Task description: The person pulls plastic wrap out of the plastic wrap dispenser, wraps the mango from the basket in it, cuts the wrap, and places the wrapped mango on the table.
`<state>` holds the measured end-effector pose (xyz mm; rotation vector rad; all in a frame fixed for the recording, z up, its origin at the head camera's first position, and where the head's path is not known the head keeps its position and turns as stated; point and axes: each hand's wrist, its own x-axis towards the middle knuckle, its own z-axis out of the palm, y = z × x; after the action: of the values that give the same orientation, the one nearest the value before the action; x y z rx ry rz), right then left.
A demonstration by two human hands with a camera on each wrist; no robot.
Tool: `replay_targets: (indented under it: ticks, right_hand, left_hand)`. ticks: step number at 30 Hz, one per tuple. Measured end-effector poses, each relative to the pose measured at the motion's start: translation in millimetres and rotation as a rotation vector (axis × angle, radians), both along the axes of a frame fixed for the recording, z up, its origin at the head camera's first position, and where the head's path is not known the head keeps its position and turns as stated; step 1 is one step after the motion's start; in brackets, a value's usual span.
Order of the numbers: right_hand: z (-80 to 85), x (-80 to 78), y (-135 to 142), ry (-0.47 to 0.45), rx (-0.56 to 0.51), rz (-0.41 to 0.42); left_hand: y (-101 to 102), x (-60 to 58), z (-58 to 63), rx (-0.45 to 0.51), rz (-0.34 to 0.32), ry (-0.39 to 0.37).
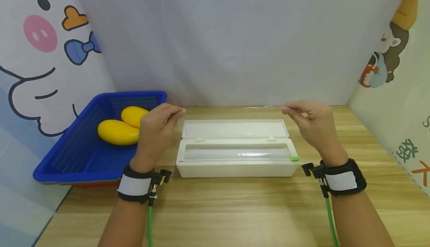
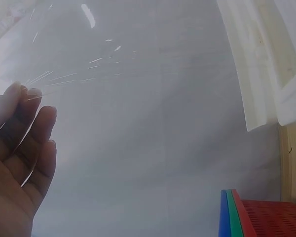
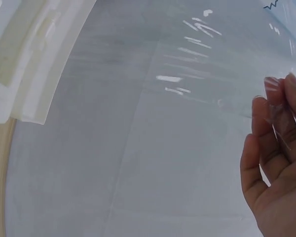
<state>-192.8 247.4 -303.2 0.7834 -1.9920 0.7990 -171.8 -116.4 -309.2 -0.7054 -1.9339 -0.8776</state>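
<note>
The left hand [image 1: 156, 131] and right hand [image 1: 315, 125] each pinch clear film [image 3: 195, 61] between thumb and fingers, above the open white box [image 1: 236, 169]; its edges are hard to make out. A yellow fruit [image 1: 117, 132] is partly hidden.

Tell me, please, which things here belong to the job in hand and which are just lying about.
In the job:
clear film, pinched by the left hand and right hand
white box, lid open, roll inside

Apparently just lying about:
blue basket
yellow fruits, two, inside it
green basket and red basket, stacked beneath
</note>
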Motion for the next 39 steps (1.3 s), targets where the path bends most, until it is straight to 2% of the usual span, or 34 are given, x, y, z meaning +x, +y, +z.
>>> replay_targets:
  ticks: [6,12,24,31,39]
  right_hand:
    - [8.5,-0.6,1.2,-0.01,0.015,-0.004]
    - [16.7,0.6,0.1,0.019,0.031,-0.017]
    - [36.5,8.9,-4.1,0.056,-0.004,-0.004]
    - [43.1,12.0,-4.0,0.055,-0.036,0.017]
    - [52.2,17.4,-5.9,0.098,-0.057,0.022]
  left_hand:
    - [-1.3,-0.4,8.5,-0.016,0.005,0.013]
    - [-3.0,2.4,17.0,-0.017,0.003,0.027]
    - [-4.3,10.5,30.7,0.038,-0.01,0.045]
    - [-2.9,15.5,36.6,0.06,-0.019,0.054]
    - [-1.6,22.4,45.1,0.074,-0.013,0.082]
